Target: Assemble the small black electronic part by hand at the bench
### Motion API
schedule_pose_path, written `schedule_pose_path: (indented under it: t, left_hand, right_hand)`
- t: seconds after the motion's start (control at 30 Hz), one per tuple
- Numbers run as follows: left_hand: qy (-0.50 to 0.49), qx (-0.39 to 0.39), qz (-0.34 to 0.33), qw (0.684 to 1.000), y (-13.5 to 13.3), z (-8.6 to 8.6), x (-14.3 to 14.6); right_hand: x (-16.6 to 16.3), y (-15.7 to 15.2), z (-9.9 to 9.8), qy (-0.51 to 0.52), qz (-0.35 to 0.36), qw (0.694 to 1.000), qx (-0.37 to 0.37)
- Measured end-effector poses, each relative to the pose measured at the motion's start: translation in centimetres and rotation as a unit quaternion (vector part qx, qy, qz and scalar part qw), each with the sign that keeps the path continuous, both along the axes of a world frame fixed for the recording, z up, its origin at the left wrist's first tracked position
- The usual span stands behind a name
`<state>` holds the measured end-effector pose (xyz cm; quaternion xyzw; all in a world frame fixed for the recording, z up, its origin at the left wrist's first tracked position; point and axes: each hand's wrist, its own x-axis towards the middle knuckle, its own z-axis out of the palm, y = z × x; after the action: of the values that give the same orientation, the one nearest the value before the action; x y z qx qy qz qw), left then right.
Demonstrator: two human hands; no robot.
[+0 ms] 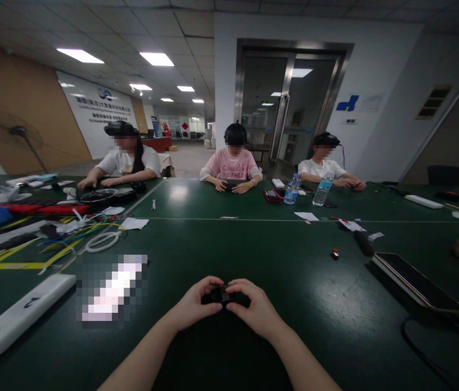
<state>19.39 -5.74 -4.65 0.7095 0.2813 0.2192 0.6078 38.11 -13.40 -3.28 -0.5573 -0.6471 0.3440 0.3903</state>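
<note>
1. Two hazards stand at the left: a white bar (21,315) and a bright, blurred-out slab (113,288), both left of the black object (225,296), which serves here as landmark. By my judgement, an outward sweep of the left forearm (148,355) could nudge the slab first.
2. At the landmark: the black object is gripped from both sides; from where I stand, whether it also touches the green table (229,250) cannot be told. It is small and largely covered by fingers, so an uneven squeeze, or a grip eased on one side only, could make it twist, slip or drop.
3. Right of the black object, and farther off, lies a red-and-black piece (335,254); being so small, it might skid away if brushed by a wide reach.
4. Pose, left hand (196,304): pinching the black object's left end, fingers arched over the far edge, thumb along the near one; the forearm slants inward from the near left.
5. Pose, right hand (256,304): a mirrored pinch on the right end, fingers curled, thumb tip just beside its counterpart; the right forearm (296,355) slants inward from the near right.
</note>
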Motion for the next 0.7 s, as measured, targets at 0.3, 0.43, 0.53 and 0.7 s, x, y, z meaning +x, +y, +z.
schedule_pose_path:
  t: [0.3,0.43,0.53,0.7]
  left_hand:
    - [-0.002,-0.010,-0.012,1.000,0.20,-0.39,0.01]
    - [-0.006,-0.014,-0.011,1.000,0.14,-0.19,0.02]
    - [-0.010,-0.015,-0.013,1.000,0.13,-0.16,0.03]
    - [0.001,-0.012,-0.012,1.000,0.07,-0.05,0.03]
  right_hand:
    - [0.03,0.13,-0.18,0.001,-0.001,1.000,0.009]
    - [0.07,0.05,-0.16,-0.001,0.000,1.000,0.008]
    - [0.07,-0.04,0.02,-0.003,0.001,1.000,-0.001]
    - [-0.01,-0.14,0.34,-0.013,0.003,1.000,-0.013]
